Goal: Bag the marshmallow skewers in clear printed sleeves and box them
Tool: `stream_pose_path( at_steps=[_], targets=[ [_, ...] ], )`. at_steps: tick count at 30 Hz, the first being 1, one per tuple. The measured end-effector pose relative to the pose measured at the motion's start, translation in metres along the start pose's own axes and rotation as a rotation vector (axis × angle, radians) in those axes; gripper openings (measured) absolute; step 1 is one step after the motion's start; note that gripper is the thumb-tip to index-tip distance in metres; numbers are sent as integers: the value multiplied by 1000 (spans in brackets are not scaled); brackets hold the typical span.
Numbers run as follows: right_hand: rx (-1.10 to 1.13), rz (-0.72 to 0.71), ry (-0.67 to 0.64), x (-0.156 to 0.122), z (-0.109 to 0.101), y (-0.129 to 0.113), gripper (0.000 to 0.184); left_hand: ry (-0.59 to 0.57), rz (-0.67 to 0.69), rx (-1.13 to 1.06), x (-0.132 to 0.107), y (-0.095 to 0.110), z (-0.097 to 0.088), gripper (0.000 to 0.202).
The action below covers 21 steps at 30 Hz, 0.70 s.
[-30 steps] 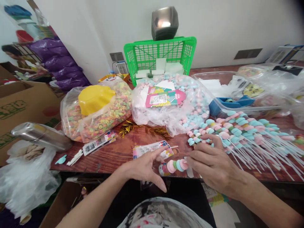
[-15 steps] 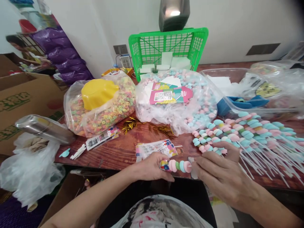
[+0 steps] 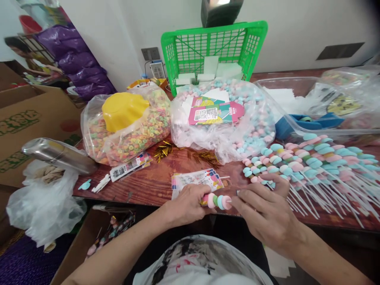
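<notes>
Near the front edge of the table, my left hand (image 3: pixel 186 205) is closed round the wrapped end of a marshmallow skewer (image 3: pixel 219 201). A bit of colourful printed wrapper shows at its fingers. Pink, green and blue marshmallows stick out to the right, towards my right hand (image 3: pixel 267 215). The fingers of that hand are bent together round the white stick end, whose tip they hide. Behind my left hand lies a small pile of printed wrappers (image 3: pixel 194 179). Several finished-looking marshmallow skewers (image 3: pixel 311 162) lie stacked beyond my right hand, sticks pointing forward and right.
At the back stand a bag of ring-shaped candy (image 3: pixel 142 130) with a yellow bowl (image 3: pixel 124 111), a bag of marshmallows (image 3: pixel 255 130), a green basket (image 3: pixel 215 29) and a clear tub (image 3: pixel 287 82). A steel flask (image 3: pixel 62 156) lies left. A person (image 3: pixel 32 59) sits far left.
My right hand has moved left, closer to the marshmallows, and the skewer reaches slightly deeper into my left hand. The view has shifted a little.
</notes>
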State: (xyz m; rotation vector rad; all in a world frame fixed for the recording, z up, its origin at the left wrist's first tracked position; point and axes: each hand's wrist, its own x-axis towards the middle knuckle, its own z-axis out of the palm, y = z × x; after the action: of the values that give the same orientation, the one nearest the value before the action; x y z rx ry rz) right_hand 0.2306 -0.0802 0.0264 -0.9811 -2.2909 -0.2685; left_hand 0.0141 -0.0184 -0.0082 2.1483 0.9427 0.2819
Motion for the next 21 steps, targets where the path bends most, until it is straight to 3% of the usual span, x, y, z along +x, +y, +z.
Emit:
stream_pose_path(
  at_steps=[5,11,14,16,19,21],
  targets=[
    [-29,-152,-58,-7,-3,-5,21,-20,-96,-4,1,-2,-1,31],
    [-41,-12,-20,-5,2,16,20,-222,-90,-284,-2,12,2,32],
    [18,-55,-87,-4,4,23,22,-410,-39,-409,-2,11,3,39],
    [39,-67,-164,-7,6,22,21,-465,-69,-403,-3,9,3,42],
    [22,-33,-251,-12,7,17,19,-350,-133,-173,-7,9,3,40],
    [8,-25,-263,-13,6,15,19,-240,-106,56,-10,14,3,39]
  ],
)
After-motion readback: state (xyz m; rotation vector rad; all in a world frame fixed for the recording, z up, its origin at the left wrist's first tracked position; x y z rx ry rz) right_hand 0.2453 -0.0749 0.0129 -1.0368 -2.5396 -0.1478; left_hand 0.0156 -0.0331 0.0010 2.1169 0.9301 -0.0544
